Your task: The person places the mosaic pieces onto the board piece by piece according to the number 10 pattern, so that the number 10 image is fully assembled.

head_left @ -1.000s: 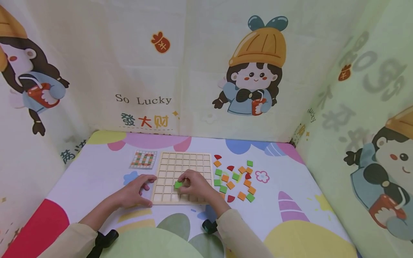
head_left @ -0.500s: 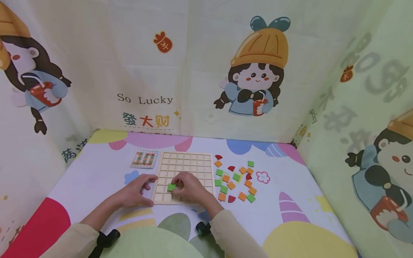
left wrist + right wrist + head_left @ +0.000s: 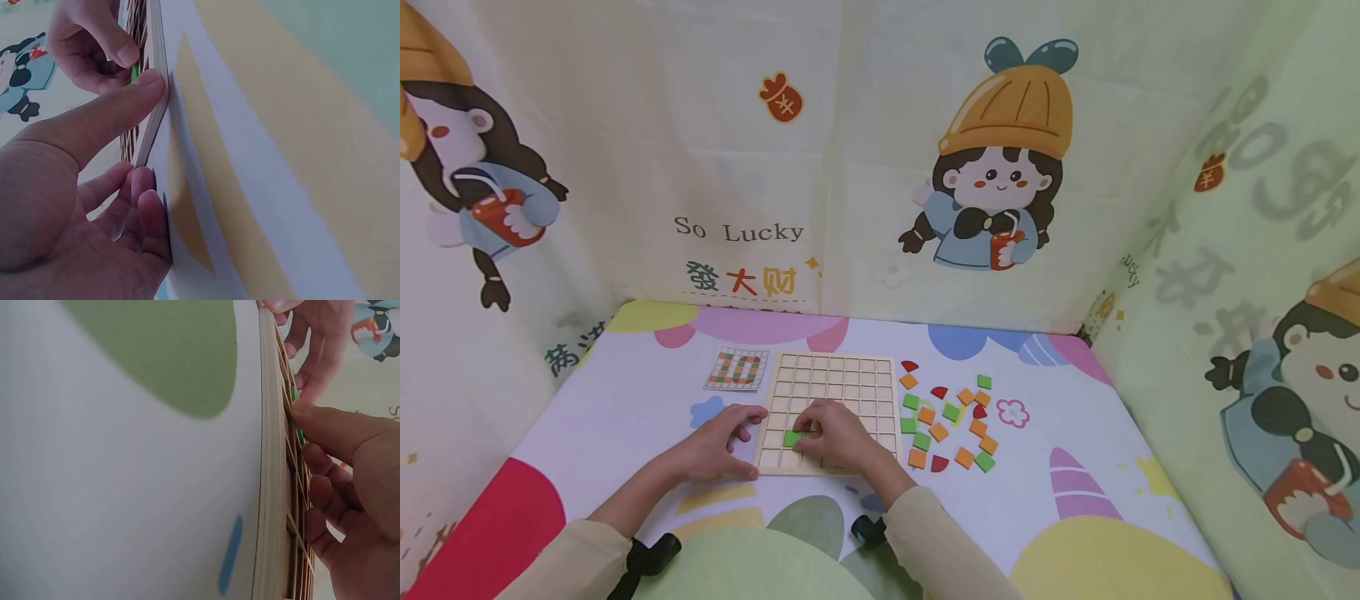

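Note:
My right hand (image 3: 832, 435) pinches a green square tile (image 3: 792, 438) between thumb and fingers, over the lower left part of a wooden grid board (image 3: 865, 371). In the right wrist view the tile (image 3: 294, 394) lies low among the board's ridges, with the thumb tip right at it. Beside the board's left edge is my left hand (image 3: 715, 446), thumb straight at the near left corner and index fingertip against the side farther up. Its other fingers bend loosely below the edge in the left wrist view.
A pattern card (image 3: 736, 369) with a coloured grid lies left of the board. To the right are scattered green squares (image 3: 951, 412), orange squares (image 3: 938, 432) and red rounded pieces (image 3: 940, 464). A printed cloth covers the table, and printed curtains (image 3: 865, 167) surround it.
My right hand has carried the green tile leftward and slightly nearer across the board, down onto the grid. The left hand has stayed at the board's edge.

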`<state>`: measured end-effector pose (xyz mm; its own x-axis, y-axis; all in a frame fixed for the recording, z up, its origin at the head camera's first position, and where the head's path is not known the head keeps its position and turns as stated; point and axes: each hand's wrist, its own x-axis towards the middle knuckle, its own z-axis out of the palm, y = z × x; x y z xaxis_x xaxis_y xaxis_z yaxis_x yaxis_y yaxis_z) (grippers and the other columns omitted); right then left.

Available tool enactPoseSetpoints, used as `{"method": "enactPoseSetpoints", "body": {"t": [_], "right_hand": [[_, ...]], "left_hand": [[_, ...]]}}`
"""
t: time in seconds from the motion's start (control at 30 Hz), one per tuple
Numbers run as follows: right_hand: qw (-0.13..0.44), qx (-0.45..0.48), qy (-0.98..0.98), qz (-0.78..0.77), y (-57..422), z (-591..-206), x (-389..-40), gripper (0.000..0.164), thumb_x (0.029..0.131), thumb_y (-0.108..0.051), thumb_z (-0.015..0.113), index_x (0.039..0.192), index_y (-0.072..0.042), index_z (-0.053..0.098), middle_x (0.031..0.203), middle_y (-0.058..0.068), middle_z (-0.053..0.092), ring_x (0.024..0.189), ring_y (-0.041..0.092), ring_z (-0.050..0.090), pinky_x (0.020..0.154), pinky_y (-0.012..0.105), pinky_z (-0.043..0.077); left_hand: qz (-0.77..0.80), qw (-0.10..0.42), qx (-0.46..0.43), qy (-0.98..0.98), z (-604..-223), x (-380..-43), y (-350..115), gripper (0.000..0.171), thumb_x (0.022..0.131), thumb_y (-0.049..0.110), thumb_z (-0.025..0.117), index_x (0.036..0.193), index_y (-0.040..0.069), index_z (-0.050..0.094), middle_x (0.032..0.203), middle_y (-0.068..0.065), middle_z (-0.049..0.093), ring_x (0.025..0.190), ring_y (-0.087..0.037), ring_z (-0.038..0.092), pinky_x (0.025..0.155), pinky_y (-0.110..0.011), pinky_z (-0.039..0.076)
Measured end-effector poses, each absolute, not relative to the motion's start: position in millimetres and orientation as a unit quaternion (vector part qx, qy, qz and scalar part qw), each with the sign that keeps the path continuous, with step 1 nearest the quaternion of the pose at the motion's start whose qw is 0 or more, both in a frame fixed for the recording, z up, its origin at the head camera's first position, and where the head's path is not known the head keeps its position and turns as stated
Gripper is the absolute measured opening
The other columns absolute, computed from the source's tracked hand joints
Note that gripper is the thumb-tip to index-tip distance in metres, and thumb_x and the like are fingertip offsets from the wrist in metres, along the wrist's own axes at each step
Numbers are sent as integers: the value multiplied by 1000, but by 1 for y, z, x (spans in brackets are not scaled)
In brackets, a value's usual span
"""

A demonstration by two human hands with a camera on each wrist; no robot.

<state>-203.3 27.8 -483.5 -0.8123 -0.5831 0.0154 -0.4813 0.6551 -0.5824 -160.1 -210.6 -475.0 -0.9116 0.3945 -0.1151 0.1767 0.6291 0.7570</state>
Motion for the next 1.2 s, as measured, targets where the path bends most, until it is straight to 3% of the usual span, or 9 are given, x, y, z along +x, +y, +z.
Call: {"method": "enactPoseSetpoints", "body": {"t": [0.33, 0.6, 1.2], "right_hand": [[96, -285, 901, -311, 28, -480, -201, 16, 81, -26, 78, 96, -21, 73, 86, -12, 60, 75, 4, 49, 68, 15, 40], [90, -288, 897, -324, 35, -479, -202, 25, 82, -30, 77, 105, -19, 71, 86, -11, 59, 73, 4, 48, 67, 17, 42], [50, -203, 915, -344, 96, -477, -208, 20, 85, -26, 74, 103, -19, 72, 91, -9, 62, 75, 7, 50, 65, 18, 45]], "left_hand": [[396, 137, 157, 894, -473, -159, -208, 86, 69, 26, 87, 139, 6, 42, 128, -11, 48, 99, -21, 47, 71, -20, 40], [388, 135, 153, 899, -475, -160, -209, 86, 69, 28, 87, 139, 8, 42, 128, -9, 48, 98, -18, 48, 72, -20, 41], [390, 115, 170, 898, -481, -160, -210, 87, 67, 28, 88, 139, 7, 43, 125, -8, 49, 94, -11, 47, 71, -20, 42]]}}
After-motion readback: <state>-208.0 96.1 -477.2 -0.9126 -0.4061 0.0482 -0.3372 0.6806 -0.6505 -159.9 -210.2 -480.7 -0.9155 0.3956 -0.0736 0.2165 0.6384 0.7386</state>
